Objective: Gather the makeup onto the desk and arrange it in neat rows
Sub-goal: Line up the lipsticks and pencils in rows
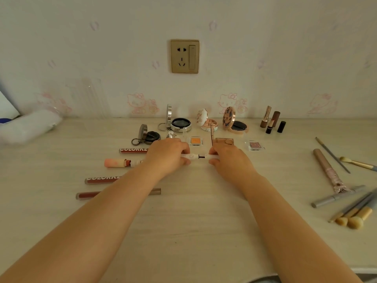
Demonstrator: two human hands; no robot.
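White pen-like makeup stick (199, 156), lying left-to-right at mid-desk (193, 221), pinched at either end by left hand (166, 155) and right hand (228, 158) (dark middle exposed), equally near both.

Your view: pale wallpapered wall (265, 48) fills the upper half, faint lilac motifs scattered, a line of pink cartoon-cat prints (140, 103) low down where it meets the desk. Gold-framed wall socket (184, 56) with a rocker switch sits at 12 o'clock. Desk (193, 221) is light, cream wood-grain, its front edge just showing at 5 o'clock. Clear plastic sheet (91, 97) leans against the wall at 10 o'clock. Light is soft, warm, even; shadows faint.
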